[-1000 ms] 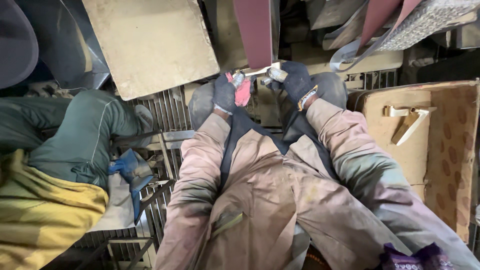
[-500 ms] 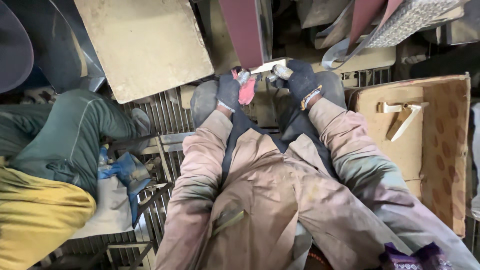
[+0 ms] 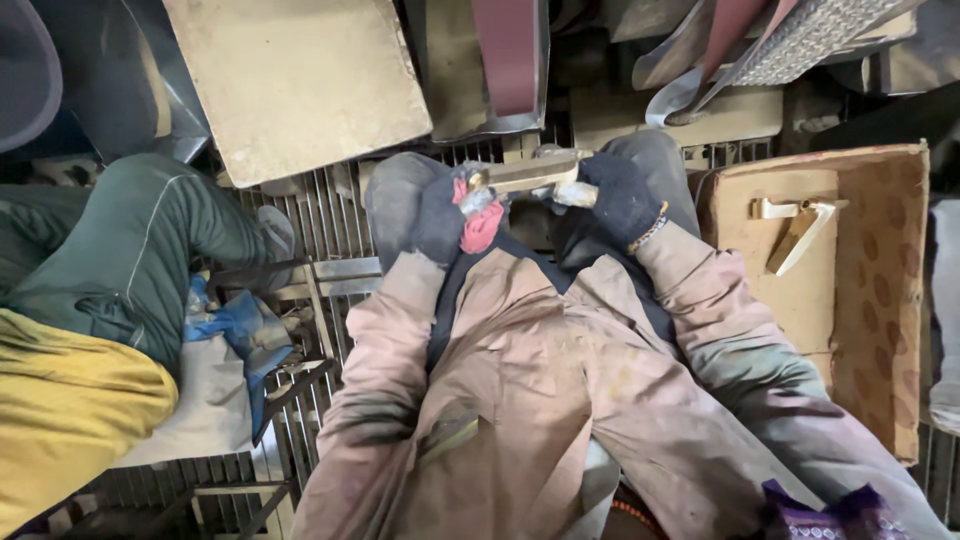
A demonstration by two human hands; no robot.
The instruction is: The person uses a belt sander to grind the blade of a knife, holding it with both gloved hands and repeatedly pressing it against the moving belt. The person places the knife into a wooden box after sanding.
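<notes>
Seen from above. Tan board at eleven o'clock; cardboard box at three, brass handles inside. Co-worker's green sleeve at nine. Metal grate underfoot. Dark red sanding belt at twelve. At centre, gloved left hand and right hand close together, each gripping one end of a brass bar, just below the belt.

Brass-coloured metal bar, long and flat, held level between both gloved hands, far centre, just below the dark red sanding belt.
</notes>
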